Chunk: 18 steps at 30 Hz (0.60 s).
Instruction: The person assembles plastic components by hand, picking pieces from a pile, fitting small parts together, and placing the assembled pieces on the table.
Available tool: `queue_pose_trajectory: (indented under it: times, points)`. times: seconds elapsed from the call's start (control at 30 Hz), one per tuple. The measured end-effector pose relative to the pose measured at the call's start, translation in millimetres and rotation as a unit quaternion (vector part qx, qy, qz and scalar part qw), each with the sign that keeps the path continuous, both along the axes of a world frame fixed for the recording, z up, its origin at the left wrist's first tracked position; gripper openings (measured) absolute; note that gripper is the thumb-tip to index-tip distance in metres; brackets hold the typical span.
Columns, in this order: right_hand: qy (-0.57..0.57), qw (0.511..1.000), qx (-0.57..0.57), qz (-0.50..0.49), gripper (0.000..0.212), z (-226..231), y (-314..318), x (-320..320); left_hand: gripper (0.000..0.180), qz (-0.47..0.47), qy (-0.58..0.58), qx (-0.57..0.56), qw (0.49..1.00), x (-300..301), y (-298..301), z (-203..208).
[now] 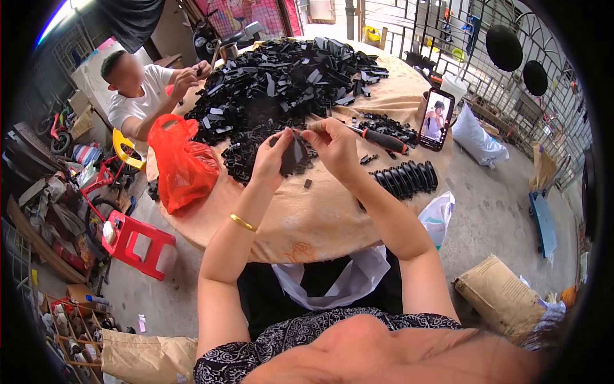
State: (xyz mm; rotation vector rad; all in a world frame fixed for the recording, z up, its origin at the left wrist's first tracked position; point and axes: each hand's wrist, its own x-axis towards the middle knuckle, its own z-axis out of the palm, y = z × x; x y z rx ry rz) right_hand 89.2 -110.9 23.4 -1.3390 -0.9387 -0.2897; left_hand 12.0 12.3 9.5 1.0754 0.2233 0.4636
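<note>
Over the near middle of the table, my two hands meet with fingers pinched. My left hand [272,153] grips a flat black plastic piece [295,155] at its upper edge. The fingertips of my right hand [334,144] close together right beside that piece; whatever they pinch is too small to make out. Behind my hands rises a large heap of black plastic parts [281,77]. A screwdriver with a black and red handle [384,141] lies just right of my right hand, near a pile of small black parts [387,125].
A row of curved black parts [406,178] lies at the table's right. A phone [437,118] stands upright behind it. At left sits a red plastic bag [182,166]. Another person [137,93] works at the far left. A red stool [137,243] stands on the floor.
</note>
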Motion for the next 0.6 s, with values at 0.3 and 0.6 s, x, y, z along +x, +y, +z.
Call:
queue_pose_trajectory:
  times: [0.3,0.6]
  points:
    - [-0.158,0.982,-0.104,0.018,0.013,1.7,-5.6,0.4,0.024,0.072,-0.002,0.058,0.996,2.8,-3.7,-0.5]
    - [-0.322,0.909,-0.265,0.023,0.01,-10.6,-6.3,5.2,0.023,0.176,0.006,0.258,0.95,2.0,-2.5,-1.9]
